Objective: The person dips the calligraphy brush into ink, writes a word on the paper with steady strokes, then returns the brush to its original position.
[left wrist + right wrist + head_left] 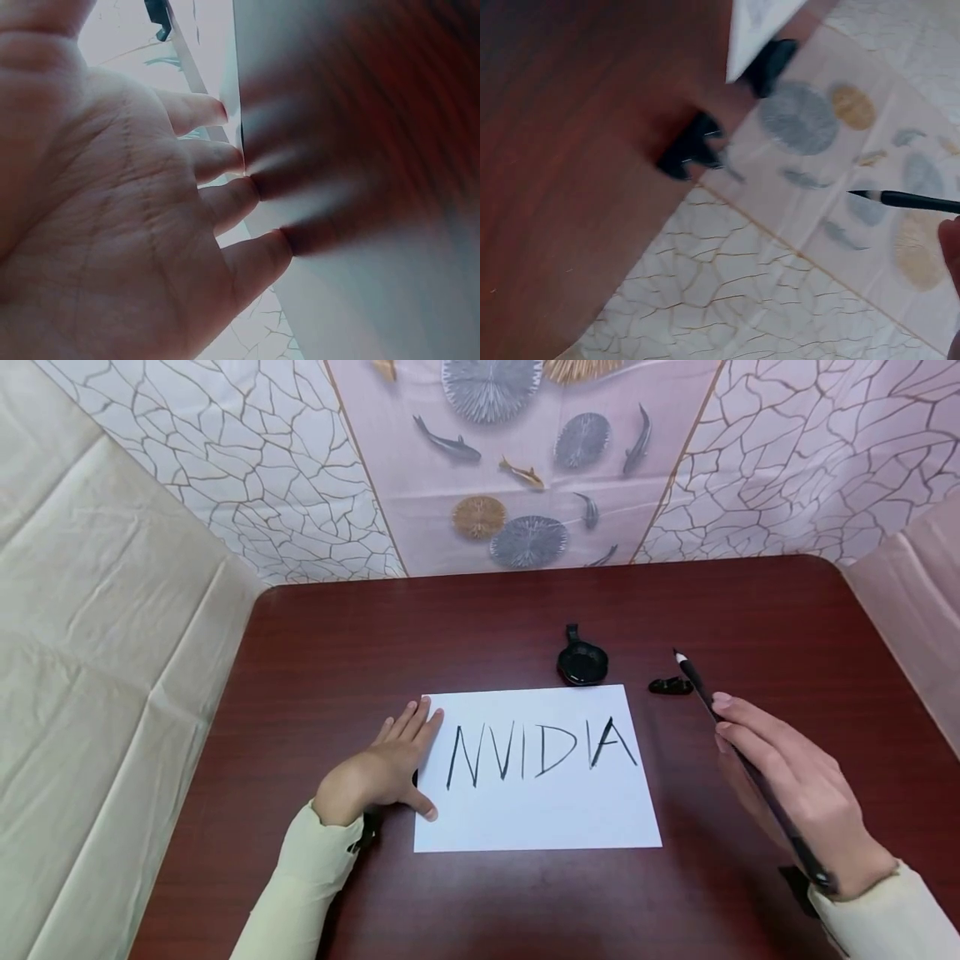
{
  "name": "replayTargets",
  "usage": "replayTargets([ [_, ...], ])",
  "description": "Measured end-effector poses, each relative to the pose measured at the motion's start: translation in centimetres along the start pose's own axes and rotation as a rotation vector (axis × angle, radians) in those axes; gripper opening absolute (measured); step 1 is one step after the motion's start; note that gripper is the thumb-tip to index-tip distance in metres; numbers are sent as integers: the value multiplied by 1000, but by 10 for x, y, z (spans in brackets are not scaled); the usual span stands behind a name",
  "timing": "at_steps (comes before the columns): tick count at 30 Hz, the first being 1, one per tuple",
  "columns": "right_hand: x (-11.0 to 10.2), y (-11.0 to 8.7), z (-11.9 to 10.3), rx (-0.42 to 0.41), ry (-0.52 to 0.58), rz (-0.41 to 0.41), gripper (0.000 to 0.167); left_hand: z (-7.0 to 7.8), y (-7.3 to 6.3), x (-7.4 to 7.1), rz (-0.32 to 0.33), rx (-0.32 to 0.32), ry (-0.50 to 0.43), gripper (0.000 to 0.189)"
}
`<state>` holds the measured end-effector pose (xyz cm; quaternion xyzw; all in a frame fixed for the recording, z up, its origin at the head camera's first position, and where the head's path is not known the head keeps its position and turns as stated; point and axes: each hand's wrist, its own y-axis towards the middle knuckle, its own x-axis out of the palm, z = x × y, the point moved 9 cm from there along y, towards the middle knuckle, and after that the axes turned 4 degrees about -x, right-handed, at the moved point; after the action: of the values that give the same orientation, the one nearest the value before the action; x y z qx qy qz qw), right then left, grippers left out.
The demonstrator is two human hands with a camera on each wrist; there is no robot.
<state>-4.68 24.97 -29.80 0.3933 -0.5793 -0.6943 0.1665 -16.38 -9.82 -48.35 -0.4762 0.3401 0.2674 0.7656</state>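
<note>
A white sheet of paper point(540, 818) lies on the dark red table, with "NVIDIA" written across it in thin black strokes. Spread fingers of my left hand point(386, 768) rest on the sheet's left edge, thumb lower down; the left wrist view shows the palm point(112, 202) from below. Right of the paper, my right hand point(798, 781) holds a black writing brush point(772, 797) between thumb and fingers, its dark tip raised and pointing away from me. That brush point(919, 201) also shows in the right wrist view, though most of the hand is out of frame there.
A black ink dish point(582, 662) with a short handle stands at the paper's top edge. To its right sits a small black brush rest point(671, 686), close to the brush tip. Patterned cloth point(525, 468) hangs behind the table, and pale cloth point(97, 652) covers the left side.
</note>
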Motion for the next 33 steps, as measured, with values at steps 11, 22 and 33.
replayTargets([
  [11,29,-45,7,-335,71,-378,29,1,0,0,3,-8,3,145],
  [22,54,-107,45,-476,-52,-730,45,2,1,-1,-5,-16,9,145],
  [33,66,-121,60,-496,-70,-828,55,3,1,-1,-10,-26,10,146],
])
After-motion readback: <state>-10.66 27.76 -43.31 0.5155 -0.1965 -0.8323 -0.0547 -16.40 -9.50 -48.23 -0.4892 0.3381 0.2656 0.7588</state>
